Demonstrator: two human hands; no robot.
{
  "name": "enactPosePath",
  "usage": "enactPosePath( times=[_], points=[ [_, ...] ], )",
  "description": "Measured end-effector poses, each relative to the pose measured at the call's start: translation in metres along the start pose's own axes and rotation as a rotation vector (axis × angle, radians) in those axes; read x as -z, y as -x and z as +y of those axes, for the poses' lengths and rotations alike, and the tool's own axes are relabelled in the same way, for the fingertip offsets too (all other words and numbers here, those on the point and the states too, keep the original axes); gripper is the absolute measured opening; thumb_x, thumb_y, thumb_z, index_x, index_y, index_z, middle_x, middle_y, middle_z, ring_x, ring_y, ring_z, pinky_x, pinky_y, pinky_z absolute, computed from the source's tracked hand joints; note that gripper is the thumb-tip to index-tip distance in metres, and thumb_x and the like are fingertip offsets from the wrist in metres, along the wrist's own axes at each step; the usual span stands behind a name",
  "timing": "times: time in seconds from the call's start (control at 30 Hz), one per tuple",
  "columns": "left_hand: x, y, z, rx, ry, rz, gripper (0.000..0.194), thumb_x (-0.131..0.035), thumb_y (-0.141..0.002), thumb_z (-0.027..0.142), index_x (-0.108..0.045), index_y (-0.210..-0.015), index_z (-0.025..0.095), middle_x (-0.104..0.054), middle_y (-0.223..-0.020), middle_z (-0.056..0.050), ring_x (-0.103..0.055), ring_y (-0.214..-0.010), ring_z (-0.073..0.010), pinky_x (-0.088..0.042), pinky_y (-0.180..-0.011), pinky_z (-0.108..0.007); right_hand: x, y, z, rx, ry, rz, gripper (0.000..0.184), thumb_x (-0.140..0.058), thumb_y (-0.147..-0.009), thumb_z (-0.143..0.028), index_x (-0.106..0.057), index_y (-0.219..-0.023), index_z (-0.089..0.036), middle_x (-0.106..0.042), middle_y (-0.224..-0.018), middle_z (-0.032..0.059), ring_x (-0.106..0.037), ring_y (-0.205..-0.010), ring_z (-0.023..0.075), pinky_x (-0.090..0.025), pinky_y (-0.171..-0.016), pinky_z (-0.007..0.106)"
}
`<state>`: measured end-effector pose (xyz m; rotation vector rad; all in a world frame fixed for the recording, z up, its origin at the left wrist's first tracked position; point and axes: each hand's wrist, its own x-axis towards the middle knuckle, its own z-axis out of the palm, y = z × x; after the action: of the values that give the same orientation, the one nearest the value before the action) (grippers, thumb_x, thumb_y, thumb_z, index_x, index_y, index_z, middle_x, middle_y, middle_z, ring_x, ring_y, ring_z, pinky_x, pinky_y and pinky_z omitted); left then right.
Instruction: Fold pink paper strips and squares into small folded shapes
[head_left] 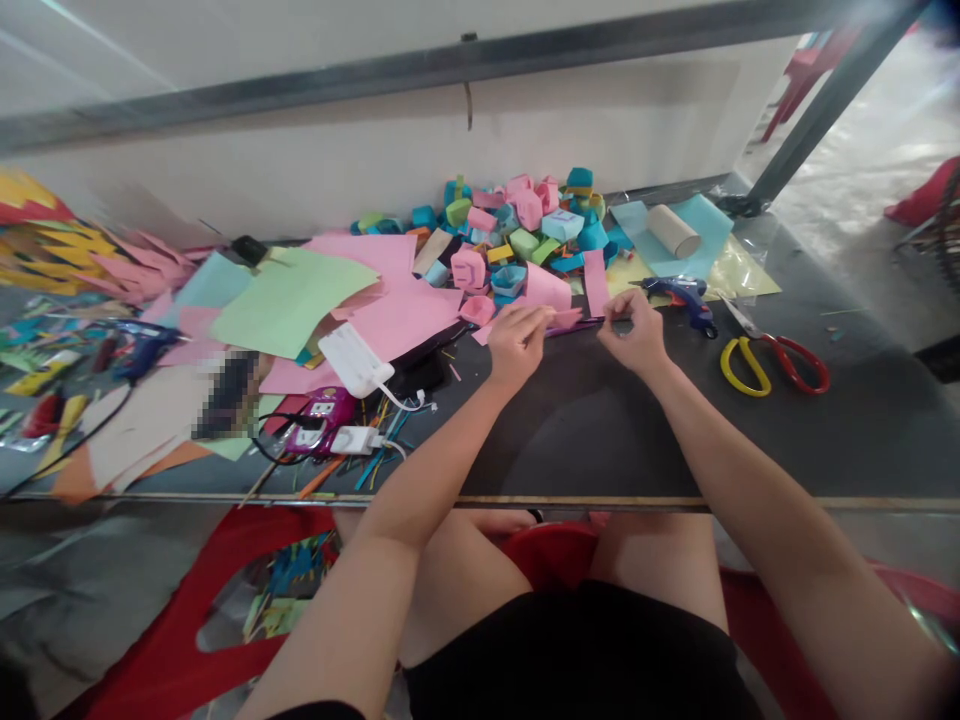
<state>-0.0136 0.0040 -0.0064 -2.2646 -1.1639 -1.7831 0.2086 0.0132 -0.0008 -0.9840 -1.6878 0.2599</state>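
Pink paper strip (568, 318), one: in front of me at the desk (570, 440), between my hands, one end at my left hand (516, 350). Fingers, left: thumb and tips pressed together, pinching the strip. Fingers, right hand (637, 335): curled, thumb and index tips close to meeting; I cannot tell whether anything thin sits between them. Handling, by my judgement: almost weightless, bendy, not slippery, quick to crease or tear; best held lightly at the ends or edges.

Containers: light-blue paper cup (508, 281), open, contents too small to tell. Pink paper cup (477, 310), likewise, near it. Both at the front of a heap of folded paper pieces (525, 205). Cardboard tube (673, 232), lying on a blue sheet (709, 225); I cannot see inside.
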Motion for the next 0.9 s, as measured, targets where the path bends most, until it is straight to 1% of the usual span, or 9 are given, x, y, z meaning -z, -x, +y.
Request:
enactPosePath(
  times=[0.13,0.27,0.33,0.4,0.5,0.57,0.67,0.77,0.9],
  points=[
    [0.001,-0.001,-0.005,0.212,0.107,0.063,0.043,-0.058,-0.101,0.053,-0.082,-0.092,0.018,-0.081,-0.092,-0.009,-0.074,-0.084,-0.02,-0.059,-0.08,-0.034,0.001,0.0,0.004,-0.043,-0.066,0.06,0.025,-0.062,-0.068,-0.018,-0.05,-0.088,-0.026,-0.056,-0.074,-0.0045,-0.051,-0.065,0.0135,-0.048,-0.069,0.031],
    [-0.009,0.004,-0.005,0.428,0.305,-0.049,0.047,-0.064,-0.094,0.061,-0.081,-0.091,0.017,-0.08,-0.088,-0.008,-0.072,-0.075,-0.0178,-0.059,-0.073,-0.031,-0.012,0.005,-0.009,-0.146,-0.192,-0.112,0.024,-0.065,-0.079,-0.032,-0.062,-0.101,-0.023,-0.068,-0.086,0.0005,-0.061,-0.075,0.0159,-0.051,-0.075,0.033],
    [-0.013,0.007,-0.005,0.488,0.369,-0.095,0.048,-0.065,-0.093,0.062,-0.08,-0.091,0.016,-0.08,-0.089,-0.008,-0.073,-0.078,-0.0186,-0.06,-0.076,-0.031,-0.019,0.007,-0.014,-0.233,-0.265,-0.191,0.028,-0.066,-0.083,-0.046,-0.068,-0.096,-0.022,-0.073,-0.09,0.0035,-0.065,-0.079,0.0179,-0.051,-0.074,0.033],
    [-0.015,0.008,-0.006,0.512,0.381,-0.124,0.049,-0.062,-0.095,0.062,-0.078,-0.095,0.016,-0.08,-0.092,-0.009,-0.074,-0.082,-0.0195,-0.06,-0.078,-0.032,-0.023,0.008,-0.017,-0.32,-0.29,-0.232,0.038,-0.068,-0.081,-0.06,-0.07,-0.084,-0.022,-0.073,-0.082,0.004,-0.064,-0.074,0.0185,-0.051,-0.069,0.033],
    [-0.012,0.007,-0.008,0.427,0.277,-0.163,0.046,-0.063,-0.096,0.058,-0.073,-0.116,0.017,-0.079,-0.11,-0.012,-0.075,-0.097,-0.022,-0.061,-0.086,-0.034,-0.022,0.006,-0.016,-0.441,-0.271,-0.226,0.051,-0.072,-0.073,-0.072,-0.069,-0.07,-0.021,-0.067,-0.063,0.003,-0.058,-0.058,0.0165,-0.047,-0.057,0.03],
    [-0.01,0.006,-0.008,0.273,0.153,-0.205,0.051,-0.071,-0.093,0.052,-0.066,-0.132,0.019,-0.073,-0.13,-0.014,-0.07,-0.117,-0.0264,-0.059,-0.099,-0.04,-0.02,0.004,-0.016,-0.502,-0.27,-0.207,0.053,-0.073,-0.07,-0.074,-0.068,-0.068,-0.021,-0.065,-0.057,0.0028,-0.054,-0.051,0.0149,-0.043,-0.05,0.029],
    [-0.007,0.005,-0.004,0.07,-0.032,-0.297,0.057,-0.079,-0.088,0.04,-0.06,-0.139,0.024,-0.061,-0.148,-0.014,-0.056,-0.139,-0.0313,-0.048,-0.116,-0.049,-0.018,0.003,-0.016,-0.541,-0.271,-0.188,0.054,-0.074,-0.069,-0.073,-0.07,-0.067,-0.02,-0.064,-0.054,0.0026,-0.05,-0.046,0.013,-0.041,-0.046,0.028],
    [-0.006,0.006,-0.001,0.014,-0.143,-0.376,0.051,-0.077,-0.089,0.028,-0.061,-0.138,0.026,-0.06,-0.148,-0.011,-0.058,-0.136,-0.0305,-0.048,-0.116,-0.05,-0.018,0.004,-0.018,-0.558,-0.283,-0.187,0.054,-0.077,-0.065,-0.072,-0.074,-0.072,-0.019,-0.064,-0.054,0.0021,-0.052,-0.046,0.013,-0.042,-0.046,0.027],
    [-0.006,0.007,-0.001,0.031,-0.167,-0.373,0.05,-0.074,-0.089,0.02,-0.061,-0.137,0.022,-0.065,-0.141,-0.012,-0.06,-0.133,-0.0296,-0.049,-0.116,-0.049,-0.019,0.004,-0.018,-0.567,-0.329,-0.196,0.059,-0.079,-0.062,-0.076,-0.077,-0.078,-0.019,-0.065,-0.054,0.0015,-0.054,-0.045,0.0129,-0.044,-0.045,0.027]
  ],
)
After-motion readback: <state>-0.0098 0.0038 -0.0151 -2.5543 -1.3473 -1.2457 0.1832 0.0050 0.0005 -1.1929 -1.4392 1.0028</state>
